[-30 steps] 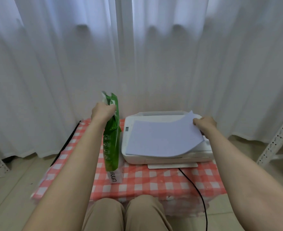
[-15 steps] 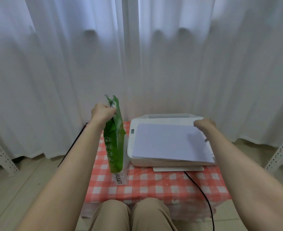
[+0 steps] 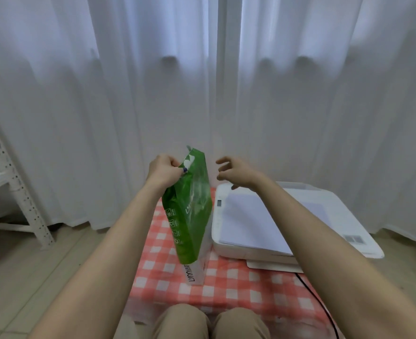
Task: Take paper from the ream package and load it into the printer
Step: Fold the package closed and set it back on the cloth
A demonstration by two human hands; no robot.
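Observation:
A green ream package stands upright on the red-checked table, left of the white printer. My left hand grips the package's top left edge. My right hand hovers empty, fingers spread and curled, just right of the package's top, above the printer's back left corner. A stack of white paper lies flat on the printer's lid; my right forearm crosses over part of it.
The red-and-white checked cloth covers a low table in front of my knees. A black cable runs off the table's front right. White curtains hang behind. A white metal shelf frame stands at the left.
My right hand let go of the paper on the printer and moved left and up toward the package top. The view shifted left. My left hand kept its grip.

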